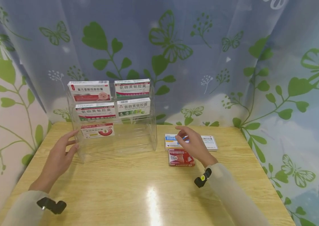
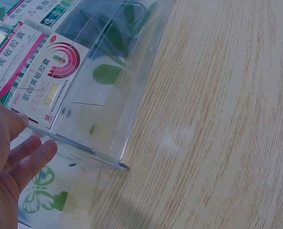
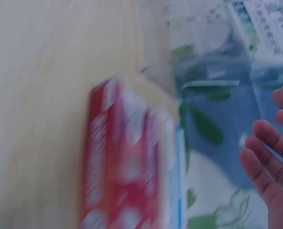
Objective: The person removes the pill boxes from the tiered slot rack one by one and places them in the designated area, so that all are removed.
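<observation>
A clear tiered display rack (image 1: 131, 138) stands at the table's left, with several medicine boxes in its tiers. My left hand (image 1: 58, 157) touches the rack's left side, its fingers fairly straight. Next to it, a white box with red rings (image 2: 60, 71) occupies the lowest tier's left half. My right hand (image 1: 194, 146) hovers over two boxes on the table, its fingers loosely bent around nothing. Partly hidden beneath it lies a white-and-blue medicine box (image 1: 210, 142). Nearer the front is a red medicine box (image 1: 178, 158), blurred in the right wrist view.
Upper tiers carry a white-and-red box (image 1: 90, 91), a red-and-green box (image 1: 132, 88), another such box (image 1: 95, 111) and a white-and-green box (image 1: 134, 107). Patterned curtains (image 1: 204, 62) enclose the wooden table (image 1: 119, 188) at the back and sides.
</observation>
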Action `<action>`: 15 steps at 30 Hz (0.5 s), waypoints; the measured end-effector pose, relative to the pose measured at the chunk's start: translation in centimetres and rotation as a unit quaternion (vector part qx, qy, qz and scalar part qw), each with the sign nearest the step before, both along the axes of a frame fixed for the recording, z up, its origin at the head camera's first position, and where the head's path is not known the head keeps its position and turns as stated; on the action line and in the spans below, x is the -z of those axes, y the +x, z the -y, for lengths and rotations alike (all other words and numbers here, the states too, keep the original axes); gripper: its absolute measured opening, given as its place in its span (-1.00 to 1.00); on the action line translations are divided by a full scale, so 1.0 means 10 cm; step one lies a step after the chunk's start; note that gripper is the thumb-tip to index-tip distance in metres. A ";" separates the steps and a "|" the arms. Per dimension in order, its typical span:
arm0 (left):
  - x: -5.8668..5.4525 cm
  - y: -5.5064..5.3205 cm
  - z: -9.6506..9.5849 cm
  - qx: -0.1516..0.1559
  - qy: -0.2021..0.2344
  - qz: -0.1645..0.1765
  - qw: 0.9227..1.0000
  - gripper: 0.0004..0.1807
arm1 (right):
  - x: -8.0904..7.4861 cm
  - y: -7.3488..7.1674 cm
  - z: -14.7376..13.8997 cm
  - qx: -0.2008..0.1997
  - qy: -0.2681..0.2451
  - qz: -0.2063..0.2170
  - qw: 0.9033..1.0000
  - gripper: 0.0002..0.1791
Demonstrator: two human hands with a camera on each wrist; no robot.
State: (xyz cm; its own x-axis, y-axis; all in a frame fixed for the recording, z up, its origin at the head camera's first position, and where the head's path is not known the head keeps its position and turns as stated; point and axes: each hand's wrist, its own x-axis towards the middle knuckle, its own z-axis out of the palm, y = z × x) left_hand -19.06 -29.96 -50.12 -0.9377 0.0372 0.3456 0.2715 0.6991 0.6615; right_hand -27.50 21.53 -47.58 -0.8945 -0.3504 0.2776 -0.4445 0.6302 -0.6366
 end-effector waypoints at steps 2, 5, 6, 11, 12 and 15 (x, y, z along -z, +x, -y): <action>0.00 0.00 0.00 0.000 0.001 0.002 1.000 -0.36 | -0.08 -0.05 0.14 -0.017 -0.014 -0.004 1.000 -0.53; 0.00 0.01 0.00 0.000 0.002 0.005 1.000 -0.35 | -0.19 -0.12 0.35 -0.039 -0.029 -0.010 0.999 -0.54; 0.00 0.01 0.00 0.000 0.002 0.005 1.000 -0.35 | -0.23 -0.14 0.42 -0.046 -0.033 -0.011 0.998 -0.55; 0.01 0.00 0.01 -0.001 0.001 -0.003 1.000 -0.35 | -0.39 -0.22 0.79 -0.070 -0.040 -0.011 0.997 -0.57; 0.01 0.00 0.01 -0.001 0.000 -0.004 1.000 -0.35 | -0.41 -0.24 0.86 -0.075 -0.040 -0.012 0.996 -0.57; 0.02 0.00 0.01 -0.001 -0.002 -0.007 1.000 -0.36 | -0.45 -0.26 1.07 -0.093 -0.038 -0.005 0.995 -0.55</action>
State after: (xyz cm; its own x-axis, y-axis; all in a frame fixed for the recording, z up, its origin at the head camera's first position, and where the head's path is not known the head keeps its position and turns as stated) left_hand -19.10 -30.08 -50.27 -0.9330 0.0366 0.3580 0.2787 0.7029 0.6544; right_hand -30.14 10.87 -43.06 -0.8132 -0.4877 0.3175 -0.5553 0.4871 -0.6741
